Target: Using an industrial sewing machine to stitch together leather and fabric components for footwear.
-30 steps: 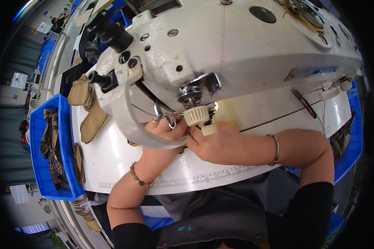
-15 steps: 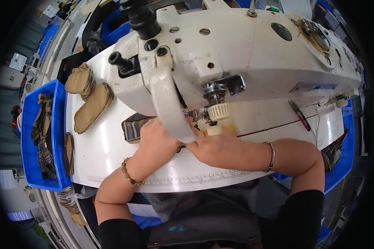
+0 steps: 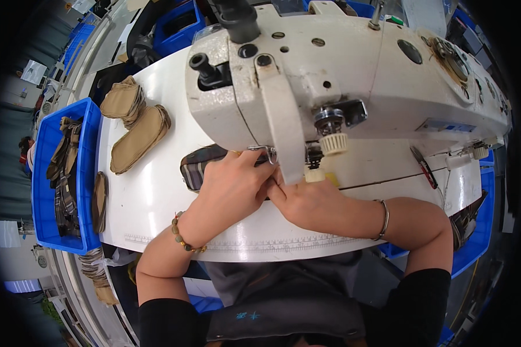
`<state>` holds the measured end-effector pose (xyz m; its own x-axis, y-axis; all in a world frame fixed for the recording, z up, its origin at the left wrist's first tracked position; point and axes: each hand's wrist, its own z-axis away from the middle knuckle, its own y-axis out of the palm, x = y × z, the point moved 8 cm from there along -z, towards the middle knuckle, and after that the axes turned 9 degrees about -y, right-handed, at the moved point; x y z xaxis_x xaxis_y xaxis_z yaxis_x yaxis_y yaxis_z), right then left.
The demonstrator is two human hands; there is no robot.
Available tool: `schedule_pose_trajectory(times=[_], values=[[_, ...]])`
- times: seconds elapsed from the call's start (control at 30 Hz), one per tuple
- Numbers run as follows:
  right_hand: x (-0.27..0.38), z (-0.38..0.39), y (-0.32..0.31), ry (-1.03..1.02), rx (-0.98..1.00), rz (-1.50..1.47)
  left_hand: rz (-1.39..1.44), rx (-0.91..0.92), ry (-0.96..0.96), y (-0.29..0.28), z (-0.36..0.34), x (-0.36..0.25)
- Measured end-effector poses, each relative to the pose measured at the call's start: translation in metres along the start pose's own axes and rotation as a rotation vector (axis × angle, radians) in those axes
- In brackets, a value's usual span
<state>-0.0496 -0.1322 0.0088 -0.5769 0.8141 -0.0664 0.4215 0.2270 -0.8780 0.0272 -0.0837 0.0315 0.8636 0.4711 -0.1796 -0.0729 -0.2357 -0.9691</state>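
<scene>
A plaid fabric piece, dark with lighter stripes and a rounded end, lies beneath the head of a white sewing machine. My left hand bends over its right part, fingers curled onto it beside the presser foot. Close against it, my right hand has its fingers drawn together below the machine's pale curved lever. That lever covers some of the right fingertips, so what they grip is hidden. The needle point cannot be made out.
Tan padded pieces lie stacked on the white table, left. Beyond them stands a blue bin of plaid pieces. Red-handled snippers rest at right, near another blue bin. A printed ruler follows the front edge.
The whole view has shifted, with the machine now farther right. The plaid piece appears turned, its tan lower edge no longer showing. Both hands remain close together at the presser foot.
</scene>
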Motion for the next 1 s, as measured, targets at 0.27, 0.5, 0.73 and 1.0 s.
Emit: schedule_pose_trajectory(times=[0.27, 0.5, 0.73, 1.0], values=[[-0.004, -0.002, -0.001, 0.012, 0.037, 0.075, -0.013, -0.004, -0.033, 0.002, -0.003, 0.004], [-0.01, 0.001, 0.003, 0.062, 0.021, 0.051, 0.001, -0.011, -0.064, 0.0, -0.001, 0.001], [-0.011, 0.007, 0.01, 0.043, 0.048, 0.092, 0.288, 0.042, -0.142, -0.011, -0.001, 0.032], [-0.023, 0.009, 0.021, 0.087, -0.12, 0.077, 0.276, 0.1, -0.258, -0.004, -0.001, 0.048]])
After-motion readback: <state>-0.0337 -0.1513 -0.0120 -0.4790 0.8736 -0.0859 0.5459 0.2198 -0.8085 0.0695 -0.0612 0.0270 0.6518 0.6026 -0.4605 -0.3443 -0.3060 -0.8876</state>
